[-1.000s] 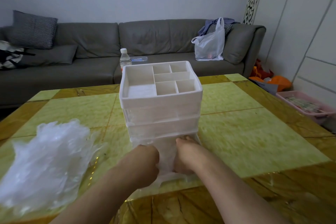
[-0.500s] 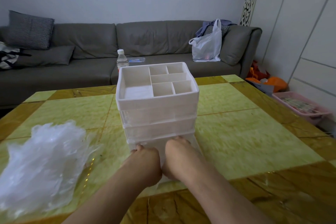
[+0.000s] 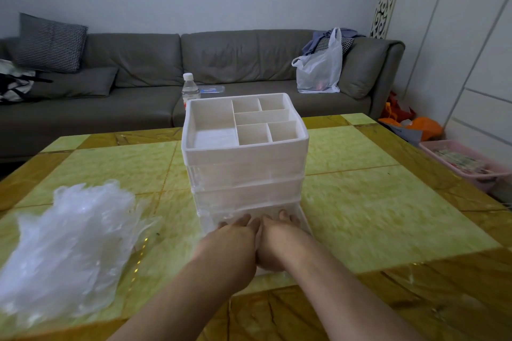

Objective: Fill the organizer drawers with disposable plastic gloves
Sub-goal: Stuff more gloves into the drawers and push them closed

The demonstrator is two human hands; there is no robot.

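My left hand [image 3: 235,241] and right hand [image 3: 277,241] side by side, touching, fingers stretched flat into the open bottom drawer [image 3: 300,219] of the white organizer [image 3: 243,163], pressing down, gripping nothing. Organizer mid-table [image 3: 374,202]. Pile of clear plastic gloves [image 3: 69,243] lies left of it, apart. Sofa [image 3: 138,77] behind.

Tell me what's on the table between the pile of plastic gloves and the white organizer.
Nothing: in the head view, only bare green tabletop separates the glove pile from the organizer.
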